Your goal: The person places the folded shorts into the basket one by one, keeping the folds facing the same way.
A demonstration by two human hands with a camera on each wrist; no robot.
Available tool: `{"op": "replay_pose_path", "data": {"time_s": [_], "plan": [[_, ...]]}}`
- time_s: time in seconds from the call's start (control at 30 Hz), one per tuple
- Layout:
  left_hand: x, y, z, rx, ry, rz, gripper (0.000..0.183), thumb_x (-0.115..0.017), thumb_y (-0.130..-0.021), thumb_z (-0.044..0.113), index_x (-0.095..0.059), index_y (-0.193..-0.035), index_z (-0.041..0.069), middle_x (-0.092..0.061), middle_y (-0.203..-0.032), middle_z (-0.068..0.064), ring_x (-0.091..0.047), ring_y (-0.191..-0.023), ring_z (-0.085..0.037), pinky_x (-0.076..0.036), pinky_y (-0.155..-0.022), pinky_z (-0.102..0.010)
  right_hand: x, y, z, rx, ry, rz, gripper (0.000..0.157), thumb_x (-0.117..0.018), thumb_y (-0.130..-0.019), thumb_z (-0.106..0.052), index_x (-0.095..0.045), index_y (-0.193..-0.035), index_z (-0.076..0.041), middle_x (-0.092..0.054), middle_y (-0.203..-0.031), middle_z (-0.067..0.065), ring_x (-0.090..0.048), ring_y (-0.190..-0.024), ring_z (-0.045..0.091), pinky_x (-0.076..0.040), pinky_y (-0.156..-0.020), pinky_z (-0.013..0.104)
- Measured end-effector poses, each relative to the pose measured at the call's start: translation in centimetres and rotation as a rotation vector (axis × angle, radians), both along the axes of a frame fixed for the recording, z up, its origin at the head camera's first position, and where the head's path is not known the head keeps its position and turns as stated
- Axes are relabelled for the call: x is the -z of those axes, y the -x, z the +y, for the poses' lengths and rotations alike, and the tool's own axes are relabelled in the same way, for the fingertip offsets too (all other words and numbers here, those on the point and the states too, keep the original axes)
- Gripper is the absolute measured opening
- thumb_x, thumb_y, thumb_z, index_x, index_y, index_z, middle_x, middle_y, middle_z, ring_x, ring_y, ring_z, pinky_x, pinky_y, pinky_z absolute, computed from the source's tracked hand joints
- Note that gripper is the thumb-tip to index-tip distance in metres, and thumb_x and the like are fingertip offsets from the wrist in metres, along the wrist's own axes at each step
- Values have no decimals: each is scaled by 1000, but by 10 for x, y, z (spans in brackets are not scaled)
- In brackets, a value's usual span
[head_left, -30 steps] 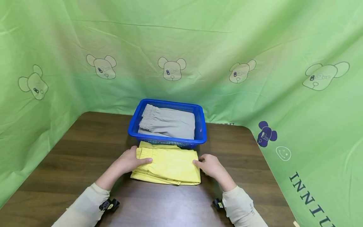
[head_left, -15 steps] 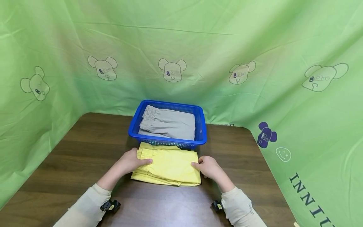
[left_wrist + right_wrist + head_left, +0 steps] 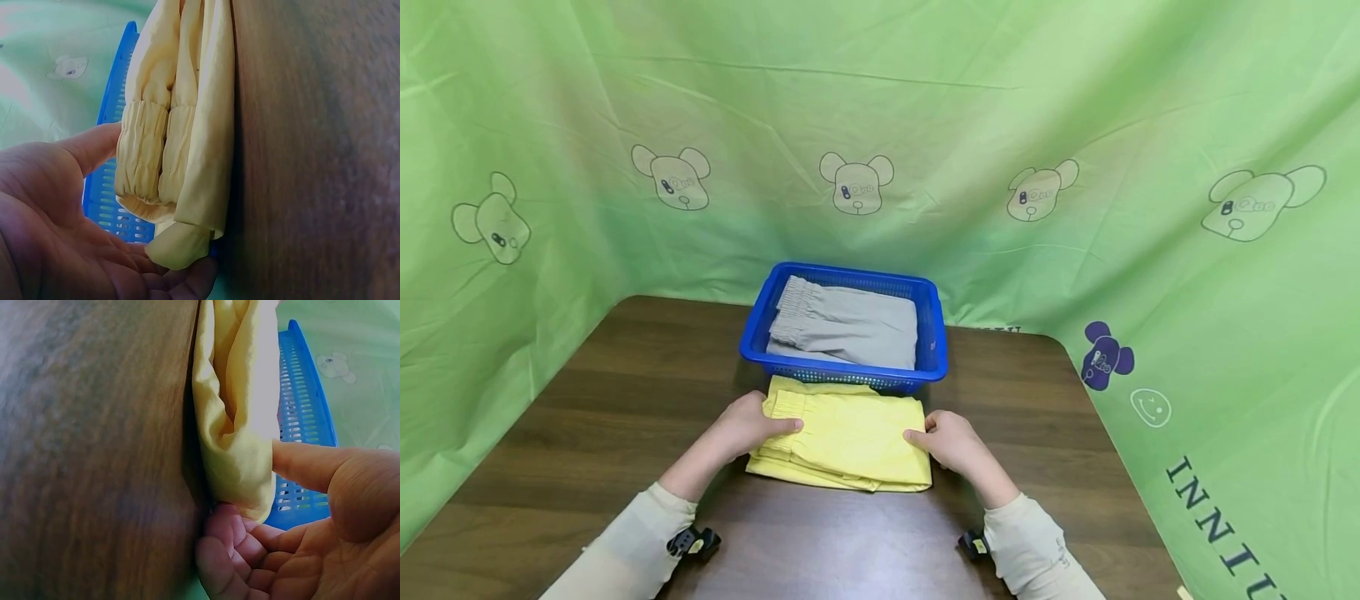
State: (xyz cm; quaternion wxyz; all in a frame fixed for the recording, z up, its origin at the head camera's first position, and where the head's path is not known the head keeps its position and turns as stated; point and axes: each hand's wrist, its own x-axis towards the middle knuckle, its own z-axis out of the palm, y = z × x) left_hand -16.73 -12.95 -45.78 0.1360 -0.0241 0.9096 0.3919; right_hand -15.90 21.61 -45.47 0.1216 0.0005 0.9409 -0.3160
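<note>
Folded yellow pants (image 3: 857,437) with gathered elastic bands lie on the table, just in front of a blue basket (image 3: 934,329). My left hand (image 3: 743,429) grips their left end, thumb on top. The left wrist view shows two ribbed bands and the fingertips (image 3: 199,275) curled at the lower layers. At the opposite end my right hand (image 3: 957,442) holds the smooth folded edge. Its thumb (image 3: 303,464) presses on the top face, and its fingers are curled at the bottom edge near the tabletop. Folded grey pants (image 3: 850,321) lie inside the basket.
The brown wooden table (image 3: 625,400) runs back to a green curtain (image 3: 955,92) printed with bear heads. Black wrist cameras (image 3: 694,543) are strapped at both sleeves. The basket stands close to the curtain.
My right hand has shifted slightly left, its thumb lying further over the edge of the yellow pants. The left hand and the pants stay nearly in place.
</note>
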Motion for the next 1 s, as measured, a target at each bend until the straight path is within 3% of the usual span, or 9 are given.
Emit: {"op": "replay_pose_path", "data": {"time_s": [0.17,0.33,0.47,0.6,0.73,1.0], "plan": [[1,0,1,-13,-20,-8,72,-87,-79,47,-59,-117,-8,-65,-101,-15,-59,-81,-25,-52,-65,-35,0,3,1,2,-28,13,35,-77,-90,-39,-64,-90,-7,-60,-76,3,-53,-64,18,-42,-55,29],[-1,0,3,-25,-61,-25,63,-88,-79,42,-63,-111,-5,-66,-97,-14,-60,-79,-24,-53,-64,-35,1,4,1,24,2,-10,35,-79,-89,-37,-62,-88,-7,-59,-72,4,-53,-58,17,-42,-52,28],[-1,0,3,-36,-163,-61,54,-89,-79,35,-66,-108,-4,-68,-96,-13,-63,-77,-21,-56,-65,-34,2,4,1,44,80,-35,33,-80,-89,-33,-63,-91,-5,-61,-76,5,-56,-57,18,-48,-50,30],[-1,0,2,-40,-234,-94,49,-89,-80,32,-69,-107,-3,-69,-95,-12,-64,-75,-19,-56,-64,-34,4,5,2,58,231,-75,31,-80,-90,-24,-66,-98,1,-66,-84,8,-63,-64,18,-58,-56,36],[-2,1,-1,-34,-201,-95,52,-89,-79,38,-70,-105,-3,-65,-93,-10,-59,-77,-20,-52,-63,-32,5,7,4,59,330,-117,29,-78,-91,-21,-67,-100,4,-68,-87,10,-66,-69,18,-61,-61,39],[0,3,-5,-37,-166,-113,61,-89,-78,44,-69,-109,-5,-64,-101,-13,-56,-87,-24,-50,-69,-32,7,10,5,58,410,-155,32,-77,-91,-20,-65,-106,5,-68,-92,12,-69,-74,19,-62,-66,40]]}}
